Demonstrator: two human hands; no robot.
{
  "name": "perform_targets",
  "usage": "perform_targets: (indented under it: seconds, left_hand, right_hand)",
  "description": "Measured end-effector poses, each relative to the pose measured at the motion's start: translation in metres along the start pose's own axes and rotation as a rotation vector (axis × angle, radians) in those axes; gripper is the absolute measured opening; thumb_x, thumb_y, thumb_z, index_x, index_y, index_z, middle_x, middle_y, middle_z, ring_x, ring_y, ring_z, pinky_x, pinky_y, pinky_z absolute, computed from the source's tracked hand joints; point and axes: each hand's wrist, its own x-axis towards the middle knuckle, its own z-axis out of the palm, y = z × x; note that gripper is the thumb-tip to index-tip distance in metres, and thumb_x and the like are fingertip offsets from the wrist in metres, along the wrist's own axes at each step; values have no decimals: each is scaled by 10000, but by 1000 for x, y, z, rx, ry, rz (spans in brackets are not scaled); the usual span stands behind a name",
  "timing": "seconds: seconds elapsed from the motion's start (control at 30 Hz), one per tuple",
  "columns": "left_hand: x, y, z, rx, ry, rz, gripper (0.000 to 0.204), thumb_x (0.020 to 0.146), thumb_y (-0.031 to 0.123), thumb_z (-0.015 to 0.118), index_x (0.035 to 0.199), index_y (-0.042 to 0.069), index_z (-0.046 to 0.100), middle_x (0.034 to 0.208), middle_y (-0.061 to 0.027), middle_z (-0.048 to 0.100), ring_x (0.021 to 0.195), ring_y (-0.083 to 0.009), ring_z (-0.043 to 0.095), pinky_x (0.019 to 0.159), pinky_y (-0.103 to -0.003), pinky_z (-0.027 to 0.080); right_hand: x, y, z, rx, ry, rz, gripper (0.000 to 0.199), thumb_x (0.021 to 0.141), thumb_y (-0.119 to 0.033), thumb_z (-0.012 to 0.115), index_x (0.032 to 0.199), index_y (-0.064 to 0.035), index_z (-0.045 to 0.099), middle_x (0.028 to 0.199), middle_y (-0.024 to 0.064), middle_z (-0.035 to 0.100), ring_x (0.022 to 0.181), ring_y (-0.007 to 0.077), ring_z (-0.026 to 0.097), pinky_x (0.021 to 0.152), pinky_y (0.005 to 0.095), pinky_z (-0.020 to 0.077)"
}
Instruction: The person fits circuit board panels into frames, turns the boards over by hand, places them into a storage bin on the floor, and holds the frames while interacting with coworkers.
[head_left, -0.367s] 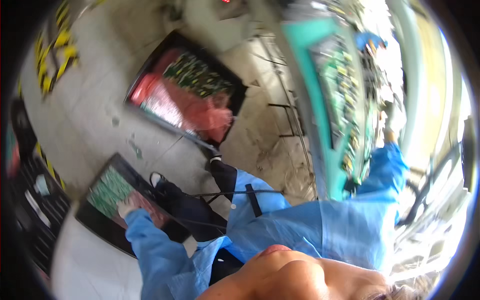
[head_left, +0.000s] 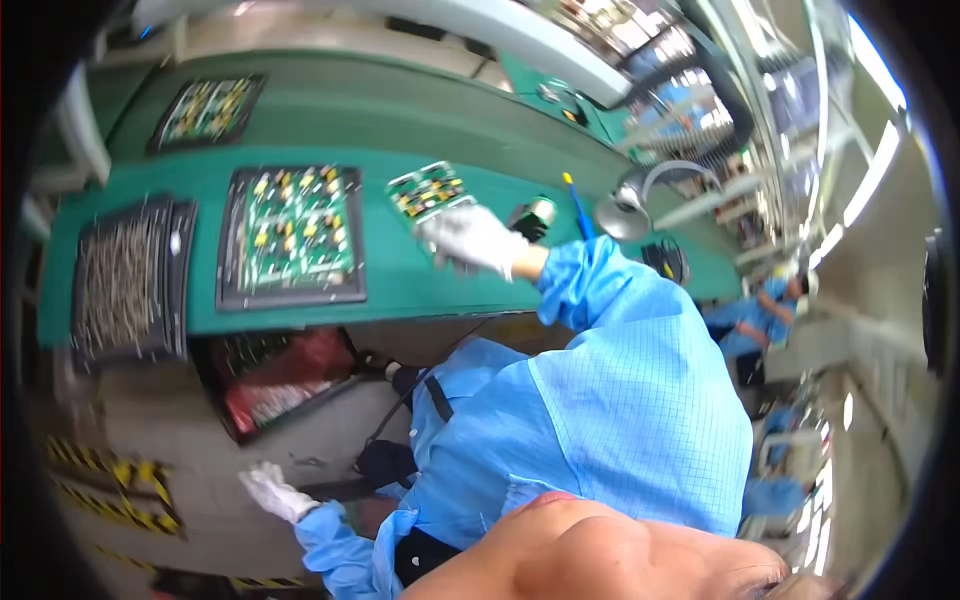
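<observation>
- On the green table, toward its right part, the right hand in a white glove holds a small circuit board by its near edge, the grip pinching the board.
- That small circuit board is green, rectangular, tilted, and dotted with yellow and dark parts; it is raised just above the table top.
- Left of it, a larger circuit board, green with yellow, white and dark components, lies flat in a dark tray.
- Farther left sits a dark tray of small metal parts; another populated board lies at the far left of the table.
- Just right of the right hand stand a small dark cylindrical object and a blue-handled tool.
- Down near the floor, the left hand, also white-gloved, hangs with fingers loosely spread, holding nothing.
- Under the table, a black bin holds boards in pink wrap.
</observation>
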Motion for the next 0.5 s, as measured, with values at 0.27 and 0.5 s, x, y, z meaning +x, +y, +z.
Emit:
perform_targets:
  seconds: [0.27,0.5]
  left_hand:
    - [-55,68,112,491,-709,-37,706,957,458,567,1448,-6,362,1323,-211,540,1095,-280,600,910,-378,510]
    - [-116,117,260,525,-860,254,709,987,467,501,1441,-51,333,1330,-278,515,1173,-345,570,965,-398,490]
  right_hand:
    - [-139,50,-5,563,-141,572,417,963,-428,516,1168,-83,627,819,70,662,556,121,590,521,275,515]
    - [-56,80,-55,644,-147,359,404,970,-435,490,1122,-94,644,788,79,656,602,183,629,581,307,536]
